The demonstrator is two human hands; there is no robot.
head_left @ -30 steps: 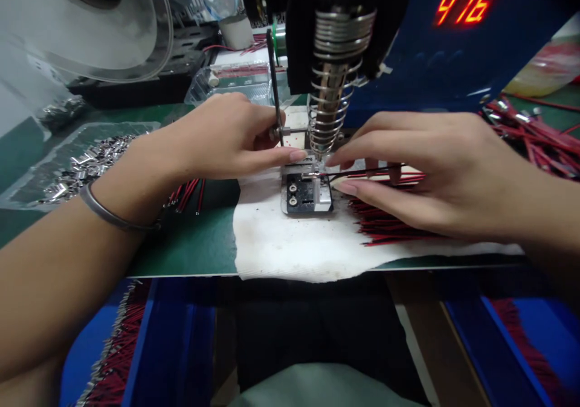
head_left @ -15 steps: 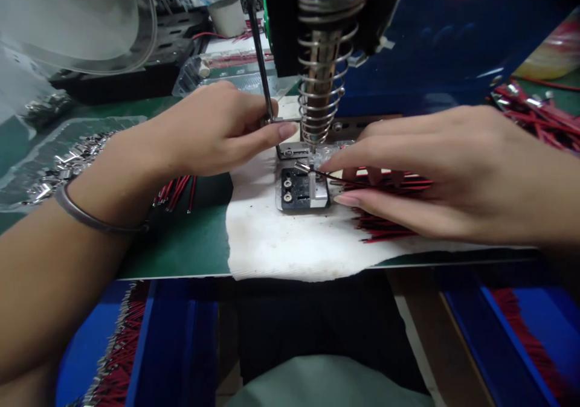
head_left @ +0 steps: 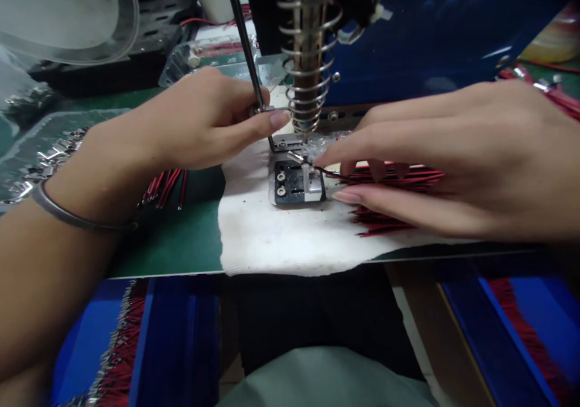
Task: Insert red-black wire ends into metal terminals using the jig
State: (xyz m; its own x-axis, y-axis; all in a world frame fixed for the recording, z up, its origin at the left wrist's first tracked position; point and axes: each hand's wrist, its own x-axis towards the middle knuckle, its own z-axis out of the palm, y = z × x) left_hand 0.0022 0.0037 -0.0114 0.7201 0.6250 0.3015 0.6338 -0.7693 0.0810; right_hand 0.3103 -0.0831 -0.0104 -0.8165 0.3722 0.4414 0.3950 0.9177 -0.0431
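Note:
My left hand [head_left: 203, 120] is closed beside the machine's thin dark rod [head_left: 247, 44], which passes between the thumb and the curled fingers. My right hand [head_left: 453, 159] reaches in from the right, fingers bent around a thin dark wire [head_left: 327, 173]. At the wire's end, a small shiny metal piece [head_left: 295, 157] lies tilted over the black fixture block [head_left: 290, 183]. The right index fingertip is close behind that piece, while the thumb is lower, near the fixture's pale block [head_left: 312, 186]. Directly above hangs the spring-wrapped machine head [head_left: 309, 63].
Red and black wires [head_left: 385, 223] lie under my right hand on a white cloth [head_left: 281, 244]. A clear tray of metal pieces [head_left: 58, 153] stands left, near more wires [head_left: 167, 186]. Blue bins [head_left: 86, 340] sit below the table edge. The blue machine body [head_left: 408, 38] rises behind.
The whole view has shifted slightly, putting the machine and hands a little further left and up. Both hands keep nearly the same pose, and the metal piece stays over the fixture.

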